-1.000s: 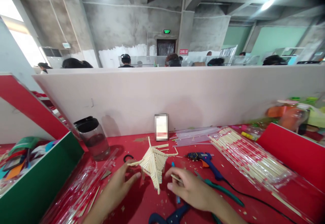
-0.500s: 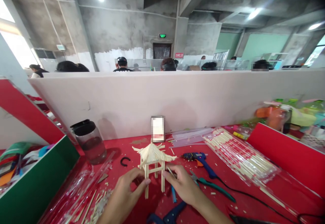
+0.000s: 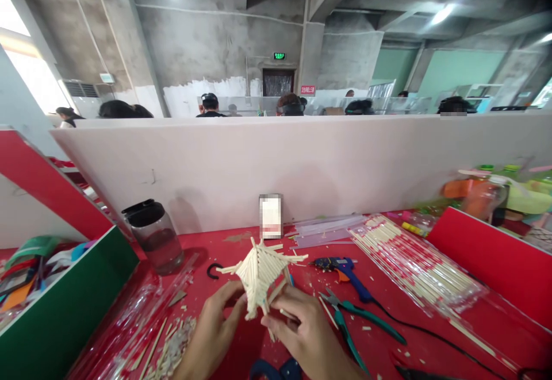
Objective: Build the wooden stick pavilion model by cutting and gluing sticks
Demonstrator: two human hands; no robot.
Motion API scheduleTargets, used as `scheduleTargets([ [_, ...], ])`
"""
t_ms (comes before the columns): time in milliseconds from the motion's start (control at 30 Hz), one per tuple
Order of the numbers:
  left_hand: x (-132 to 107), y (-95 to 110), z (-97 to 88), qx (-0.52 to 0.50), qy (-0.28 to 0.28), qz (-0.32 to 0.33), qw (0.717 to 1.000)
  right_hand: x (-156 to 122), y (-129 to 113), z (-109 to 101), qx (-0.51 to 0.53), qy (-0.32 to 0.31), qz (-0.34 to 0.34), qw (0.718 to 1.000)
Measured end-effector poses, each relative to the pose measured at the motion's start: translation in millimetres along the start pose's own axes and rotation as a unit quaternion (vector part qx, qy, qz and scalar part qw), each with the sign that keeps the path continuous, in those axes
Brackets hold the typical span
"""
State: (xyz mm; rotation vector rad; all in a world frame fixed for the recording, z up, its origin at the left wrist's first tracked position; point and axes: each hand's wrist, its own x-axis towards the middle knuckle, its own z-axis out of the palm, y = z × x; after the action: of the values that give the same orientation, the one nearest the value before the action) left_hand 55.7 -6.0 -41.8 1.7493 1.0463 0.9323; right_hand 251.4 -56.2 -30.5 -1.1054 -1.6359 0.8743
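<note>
A small pavilion model (image 3: pixel 262 271) built from pale wooden sticks is held between my two hands, its pointed roof tilted so that the top faces me. My left hand (image 3: pixel 218 319) has its fingers closed at the left side, under the roof's edge. On the other side my right hand (image 3: pixel 299 322) pinches the frame near its legs, which are mostly hidden by the roof and fingers. Right of that hand lie green-handled pliers (image 3: pixel 351 322) and a blue glue gun (image 3: pixel 345 271). A dark blue handled tool (image 3: pixel 276 369) shows partly below the hands.
A dark-lidded bottle (image 3: pixel 153 236) stands left, beside a green partition (image 3: pixel 69 288). Stick offcuts (image 3: pixel 172 340) and plastic wrapping (image 3: pixel 125 305) litter the red table. Bagged sticks (image 3: pixel 418 259) lie right, before a red partition (image 3: pixel 487 271). A pale board (image 3: pixel 215 173) closes off the back; people sit beyond it.
The pavilion model has tipped from upright, so its roof now faces me and hides most of the legs. My right hand has shifted lower and its fingers have moved round the frame.
</note>
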Motion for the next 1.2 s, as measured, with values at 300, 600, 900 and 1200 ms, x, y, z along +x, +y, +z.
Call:
scheduleTargets([
  [300,-1.9,4.1,5.0,-0.058,0.034,0.041,0.997,-7.0,11.7,10.5,-0.096,0.016,-0.077,0.992],
  [600,3.6,-30.2,-4.6,0.064,0.117,0.063,0.989,-2.9,18.6,9.9,-0.077,0.0,0.013,0.997],
  [900,3.6,-49.9,-10.9,0.146,0.112,0.046,0.982,4.0,20.2,-1.8,-0.072,-0.085,0.117,0.987],
  [1200,6.2,-49.5,-13.2,0.153,0.096,0.024,0.983,5.2,8.0,-44.6,-0.065,-0.185,0.109,0.975],
])
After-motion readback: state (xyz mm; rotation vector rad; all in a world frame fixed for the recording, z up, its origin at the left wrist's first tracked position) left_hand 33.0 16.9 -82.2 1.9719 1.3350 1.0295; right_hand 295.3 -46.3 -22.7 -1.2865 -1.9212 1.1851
